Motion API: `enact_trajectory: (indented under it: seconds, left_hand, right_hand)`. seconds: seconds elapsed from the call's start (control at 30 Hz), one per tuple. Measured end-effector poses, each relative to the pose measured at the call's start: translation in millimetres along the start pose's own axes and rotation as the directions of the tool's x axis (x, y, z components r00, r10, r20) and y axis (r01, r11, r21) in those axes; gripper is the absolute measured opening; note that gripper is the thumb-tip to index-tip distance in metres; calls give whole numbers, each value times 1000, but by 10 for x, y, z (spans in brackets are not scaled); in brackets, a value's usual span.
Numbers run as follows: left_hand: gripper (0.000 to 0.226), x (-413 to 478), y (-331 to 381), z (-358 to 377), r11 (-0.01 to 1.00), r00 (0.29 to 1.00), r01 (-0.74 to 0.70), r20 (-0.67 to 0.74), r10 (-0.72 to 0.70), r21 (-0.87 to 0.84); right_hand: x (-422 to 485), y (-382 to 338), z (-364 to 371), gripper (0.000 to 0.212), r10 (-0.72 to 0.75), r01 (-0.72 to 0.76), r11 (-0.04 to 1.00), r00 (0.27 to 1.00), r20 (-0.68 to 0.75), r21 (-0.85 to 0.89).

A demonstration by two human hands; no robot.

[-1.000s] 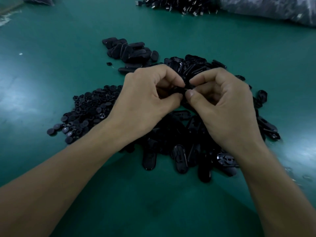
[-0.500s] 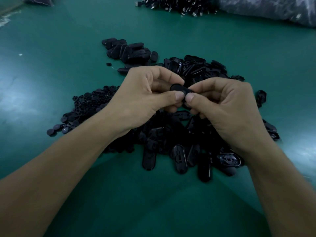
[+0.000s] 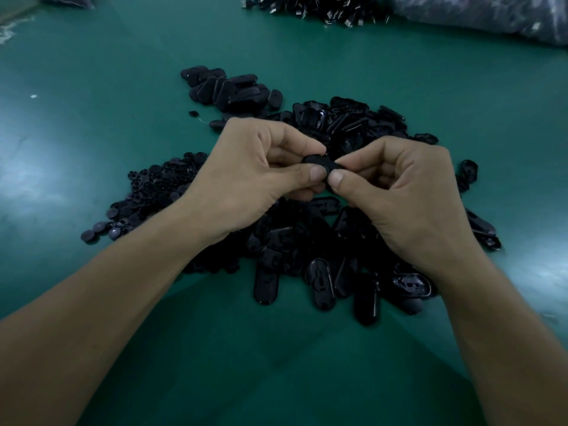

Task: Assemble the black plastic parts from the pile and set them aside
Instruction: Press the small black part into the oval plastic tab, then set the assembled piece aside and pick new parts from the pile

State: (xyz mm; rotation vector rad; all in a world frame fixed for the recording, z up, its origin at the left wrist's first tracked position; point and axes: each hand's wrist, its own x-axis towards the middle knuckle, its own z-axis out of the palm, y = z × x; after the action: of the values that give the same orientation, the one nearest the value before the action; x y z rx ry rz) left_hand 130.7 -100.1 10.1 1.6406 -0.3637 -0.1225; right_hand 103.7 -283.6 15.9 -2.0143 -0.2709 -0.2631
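1. Black plastic part (image 3: 319, 163) is held up between both hands, just above the pile (image 3: 307, 250) of oval shells on the green surface (image 3: 92, 87).
2. My left hand (image 3: 255, 176) pinches its left end between thumb and curled fingers. My right hand (image 3: 399, 192) pinches the other end the same way, and the thumbs almost meet.
3. I judge this to be the pressing-together step. The fingers hide the joint, so I cannot tell whether the pieces have seated.
4. The next move calls for a firm, even squeeze. One hand should then carry the part to the group of ovals (image 3: 227, 90) beyond the pile, which I take to be finished ones. That group lies apart from the small round pieces (image 3: 147, 192) on the left.
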Motion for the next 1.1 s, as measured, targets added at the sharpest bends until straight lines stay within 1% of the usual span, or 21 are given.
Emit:
enact_trajectory:
  seconds: [0.23,0.47,0.63,0.8,0.87,0.93,1.03,1.1]
  left_hand:
    - [16,-4,9,12,1000,1000,-7,-6,7,-9]
    - [12,-5,-6,16,1000,1000,2,-23,-2,15]
    - [10,6,-9,11,993,998,-23,-59,30,116]
    - [9,13,-20,-9,966,993,-53,-93,79,252]
    - [9,29,-16,-34,952,989,-63,-110,100,301]
    - [10,79,-18,-95,950,982,-50,-159,103,308]
    - [11,227,-52,-250,960,947,-1,-307,91,280]
    - [11,343,-90,-382,965,912,24,-400,86,262]
  right_hand:
    - [9,7,38,16,26,-26,1000,998,-56,10]
    - [-2,26,31,13,31,-31,999,998,-53,8]
    - [2,32,8,15,9,-9,1000,1000,-27,7]
    - [0,35,12,12,0,0,1000,998,-63,-3]
    - [0,41,30,14,-8,5,999,997,-75,-46]
    - [-3,67,44,16,-16,2,991,994,-105,-130]
    - [-11,135,-1,18,-13,-29,954,990,-138,-298]
    - [-15,147,-47,17,-29,-21,909,993,-112,-417]
